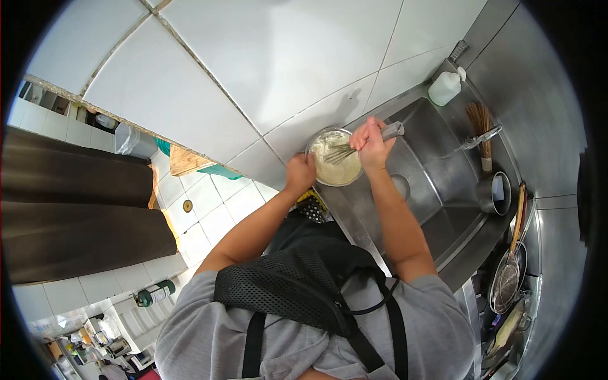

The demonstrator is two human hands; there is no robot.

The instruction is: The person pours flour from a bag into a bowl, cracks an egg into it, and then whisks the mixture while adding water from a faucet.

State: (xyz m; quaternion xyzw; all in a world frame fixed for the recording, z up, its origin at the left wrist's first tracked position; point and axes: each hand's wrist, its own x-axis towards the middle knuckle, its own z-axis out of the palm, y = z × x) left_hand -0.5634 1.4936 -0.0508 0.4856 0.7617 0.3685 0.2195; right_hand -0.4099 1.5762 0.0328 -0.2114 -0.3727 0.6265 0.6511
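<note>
My right hand (372, 143) is closed around the handle of a metal whisk (341, 152), its wires reaching down into the bowl. A round metal bowl (337, 182) holds a pale, creamy mixture (339, 170) that looks lumpy near the whisk. On the bowl's left side, my left hand (301, 172) grips the rim with its fingers wrapped over the edge. The bowl is at the left edge of the steel sink, close to the tiled wall. Part of the whisk's handle is hidden inside my right fist.
To the right lies a steel sink (415, 183) with a faucet (484, 136). A white pump bottle (445, 87), a bundled-stick brush (479, 123) and a metal pot (494, 193) line its far edge. Strainers (508, 285) hang lower right. A white tiled wall (304, 63) stands ahead.
</note>
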